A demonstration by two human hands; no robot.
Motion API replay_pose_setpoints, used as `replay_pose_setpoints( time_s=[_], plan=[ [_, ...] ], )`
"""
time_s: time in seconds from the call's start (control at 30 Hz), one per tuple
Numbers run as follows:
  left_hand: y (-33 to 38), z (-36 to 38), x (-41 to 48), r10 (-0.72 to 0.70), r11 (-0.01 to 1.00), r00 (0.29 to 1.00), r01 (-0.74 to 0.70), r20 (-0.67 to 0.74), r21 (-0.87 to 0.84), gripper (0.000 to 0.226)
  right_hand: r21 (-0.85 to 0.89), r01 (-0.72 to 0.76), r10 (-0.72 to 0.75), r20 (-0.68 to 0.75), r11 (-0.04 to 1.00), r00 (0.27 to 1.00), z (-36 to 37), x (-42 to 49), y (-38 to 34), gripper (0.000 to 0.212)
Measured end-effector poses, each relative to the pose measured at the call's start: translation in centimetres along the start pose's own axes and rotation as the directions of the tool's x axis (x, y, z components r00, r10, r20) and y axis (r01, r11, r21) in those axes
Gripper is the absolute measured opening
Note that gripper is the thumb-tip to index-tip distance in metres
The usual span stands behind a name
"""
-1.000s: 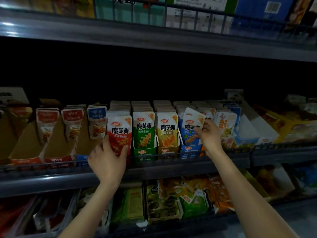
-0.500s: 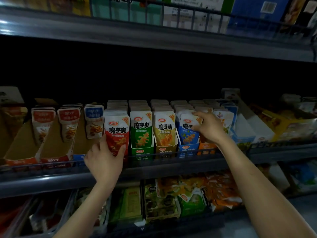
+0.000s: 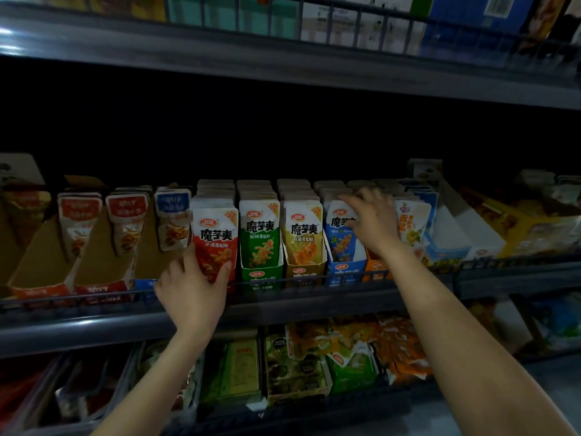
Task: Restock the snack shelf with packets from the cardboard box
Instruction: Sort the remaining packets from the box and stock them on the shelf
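The left hand [image 3: 191, 291] holds the red packet [image 3: 215, 243] at the front edge of the middle shelf [image 3: 78, 330], with the thumb on one side and the fingers on the other. The right hand [image 3: 374, 221] has its fingers spread and touches the top of the blue packet [image 3: 341, 243]. A green packet [image 3: 259, 237] and a yellow packet [image 3: 303, 239] stand between the blue one and the red one. Near the left end of the shelf, brown boxes [image 3: 44, 265] have only a few packets at the back.

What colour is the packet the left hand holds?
The packet is red and white; head view.
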State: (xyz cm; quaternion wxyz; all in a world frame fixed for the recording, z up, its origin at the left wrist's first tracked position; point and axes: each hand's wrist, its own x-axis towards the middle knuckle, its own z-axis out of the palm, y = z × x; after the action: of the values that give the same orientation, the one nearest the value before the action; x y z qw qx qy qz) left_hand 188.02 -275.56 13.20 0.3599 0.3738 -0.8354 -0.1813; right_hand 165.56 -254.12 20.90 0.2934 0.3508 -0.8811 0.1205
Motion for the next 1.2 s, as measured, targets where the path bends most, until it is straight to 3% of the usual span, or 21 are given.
replay_pose_setpoints(
  time_s=[0.27,0.5,0.63,0.73,0.9,1.2],
  plan=[
    [-0.1,0.1,0.1,0.008,1.0,1.0,-0.008,-0.004,0.0,0.072,-0.06,-0.044,0.041,-0.056,0.997,0.998,0.1,-0.7,-0.3,0.064],
    [-0.3,-1.1,-0.3,0.009,0.999,1.0,-0.008,0.016,-0.031,0.07,0.06,-0.109,0.118,-0.188,0.992,0.975,-1.6,-4.6,-1.7,0.047],
    [-2.2,-3.3,-2.4,0.019,0.997,1.0,-0.02,-0.022,-0.069,0.058,-0.03,-0.14,0.128,-0.259,0.99,0.957,-3.4,-8.3,-3.3,0.036],
    [-4.7,-4.6,-5.1,0.01,0.999,1.0,-0.012,-0.03,-0.045,0.053,-0.06,-0.116,0.103,-0.18,0.991,0.978,-2.7,-9.5,-3.5,0.041],
    [-7.9,-5.2,-8.4,-0.042,0.999,0.999,0.041,-0.021,-0.033,0.046,0.048,-0.14,0.139,0.021,0.989,0.99,-1.4,-7.5,-3.0,0.047],
    [-4.3,-4.4,-4.5,0.009,0.997,0.999,-0.012,-0.034,-0.08,0.046,0.096,-0.227,0.2,0.229,0.969,0.953,1.1,-4.3,-1.2,0.05]
  ],
)
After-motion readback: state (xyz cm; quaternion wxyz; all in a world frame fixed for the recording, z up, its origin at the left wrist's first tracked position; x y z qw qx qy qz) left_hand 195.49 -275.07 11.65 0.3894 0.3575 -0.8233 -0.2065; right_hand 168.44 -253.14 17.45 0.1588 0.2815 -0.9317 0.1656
